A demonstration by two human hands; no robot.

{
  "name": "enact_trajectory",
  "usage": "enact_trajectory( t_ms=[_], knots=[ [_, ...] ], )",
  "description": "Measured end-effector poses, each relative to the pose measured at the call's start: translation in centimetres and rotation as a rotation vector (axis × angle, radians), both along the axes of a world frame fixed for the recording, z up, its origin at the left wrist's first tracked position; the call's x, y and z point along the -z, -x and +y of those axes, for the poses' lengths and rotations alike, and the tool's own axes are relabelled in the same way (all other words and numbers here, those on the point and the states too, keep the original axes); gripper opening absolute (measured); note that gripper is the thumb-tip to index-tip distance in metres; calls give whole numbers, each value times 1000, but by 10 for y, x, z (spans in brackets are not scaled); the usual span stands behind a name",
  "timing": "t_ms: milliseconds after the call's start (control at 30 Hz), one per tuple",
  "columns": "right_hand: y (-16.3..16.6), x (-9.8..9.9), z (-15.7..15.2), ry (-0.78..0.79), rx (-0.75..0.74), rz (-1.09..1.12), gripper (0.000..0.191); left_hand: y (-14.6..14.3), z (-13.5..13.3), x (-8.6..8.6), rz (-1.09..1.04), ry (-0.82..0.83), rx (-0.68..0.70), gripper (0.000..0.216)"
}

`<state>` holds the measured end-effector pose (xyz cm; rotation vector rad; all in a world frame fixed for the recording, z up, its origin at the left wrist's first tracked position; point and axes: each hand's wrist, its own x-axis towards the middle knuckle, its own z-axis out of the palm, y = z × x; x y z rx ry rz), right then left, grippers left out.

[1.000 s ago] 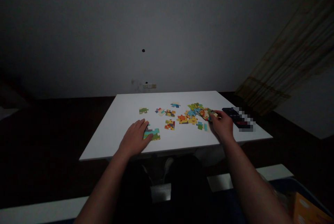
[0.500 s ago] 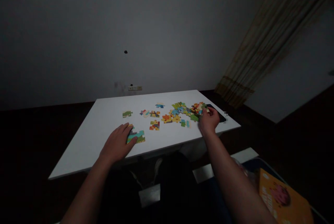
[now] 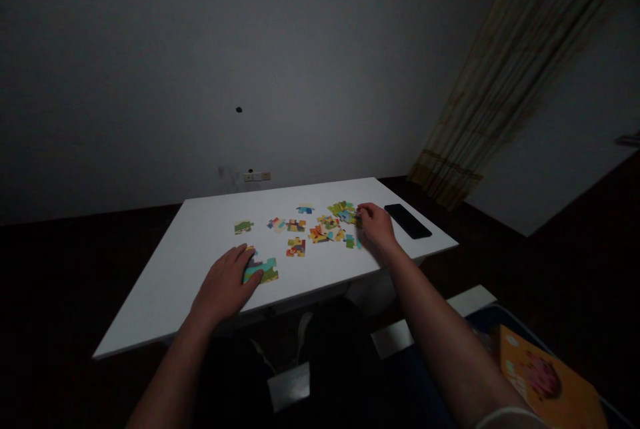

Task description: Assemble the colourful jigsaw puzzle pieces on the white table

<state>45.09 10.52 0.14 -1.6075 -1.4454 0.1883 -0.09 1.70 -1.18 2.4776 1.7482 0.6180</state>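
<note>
My left hand (image 3: 227, 279) lies flat on the white table, fingers stretched out. Its thumb and fingertips touch a small joined patch of jigsaw puzzle pieces (image 3: 265, 270) in teal and green. At the right side of a loose heap of puzzle pieces (image 3: 344, 210), my right hand (image 3: 376, 226) is closed, thumb and fingers curled together. What lies in or under those fingers is hidden. Left of the heap are several single pieces, among them a red and yellow piece (image 3: 296, 248), a blue piece (image 3: 305, 208) and a green piece (image 3: 243, 226).
A black phone (image 3: 407, 221) lies near the right edge of the white table (image 3: 175, 269). An orange box (image 3: 547, 376) rests on a seat at the lower right. Behind the table stand a grey wall with a socket strip (image 3: 257, 176) and a long curtain (image 3: 460, 142).
My right hand has moved left from beside the phone, uncovering it. The green piece it pinched is no longer visible. My left hand stays on the joined patch.
</note>
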Motion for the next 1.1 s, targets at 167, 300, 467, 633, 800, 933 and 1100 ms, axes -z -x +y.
enact_trajectory(
  t_ms=[167,300,467,633,800,933,1100],
  knots=[
    [-27,-2,-7,170,135,-217,47,0,1,2,-1,12,-2,63],
    [-19,2,-7,290,70,-455,66,1,2,2,33,18,-3,68],
    [-6,6,-7,358,7,-598,58,2,3,3,43,23,-15,69],
    [-13,4,-8,255,251,-563,61,4,4,4,57,43,-19,73],
    [-29,-1,-5,329,342,-528,59,5,7,4,49,42,-15,73],
    [-31,-1,-4,206,289,-600,55,7,7,7,20,14,-12,69],
    [-27,3,-2,201,146,-661,52,7,7,6,22,19,-12,71]
  ],
)
